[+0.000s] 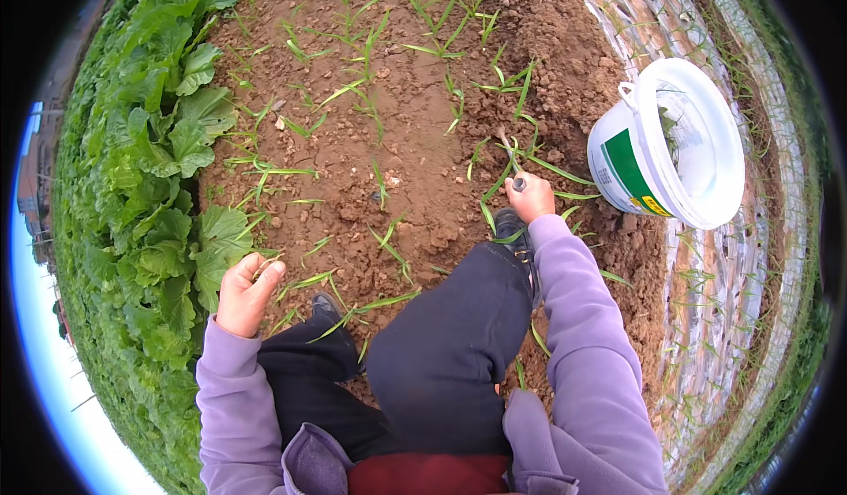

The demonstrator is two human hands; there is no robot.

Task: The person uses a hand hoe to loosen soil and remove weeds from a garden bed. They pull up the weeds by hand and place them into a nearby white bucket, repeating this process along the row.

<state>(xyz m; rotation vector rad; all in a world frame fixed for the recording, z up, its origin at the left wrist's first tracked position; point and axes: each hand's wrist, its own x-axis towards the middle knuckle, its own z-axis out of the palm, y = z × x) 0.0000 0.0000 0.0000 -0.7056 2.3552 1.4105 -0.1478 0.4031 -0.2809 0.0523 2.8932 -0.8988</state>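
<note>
Around the handle of a slim hand digging tool [511, 153], my right hand [533, 198] is closed. The tool's narrow end meets the loose soil among green shoots, just beyond my right shoe [510, 228]. My left hand [246, 294] is raised near the leafy plants, thumb and fingers pinched together. A thin brownish wisp shows at those fingertips, too small to name. Slender garlic-like green shoots [388, 248] stand in the brown soil [415, 173] between my hands.
To the right stands a white bucket [609, 155] with a green label, tilted in view, some greenery inside. Broad-leaved green plants [132, 204] line the left side. Beyond the bucket runs a bed under plastic film [706, 292]. My left shoe [327, 308] is on the soil.
</note>
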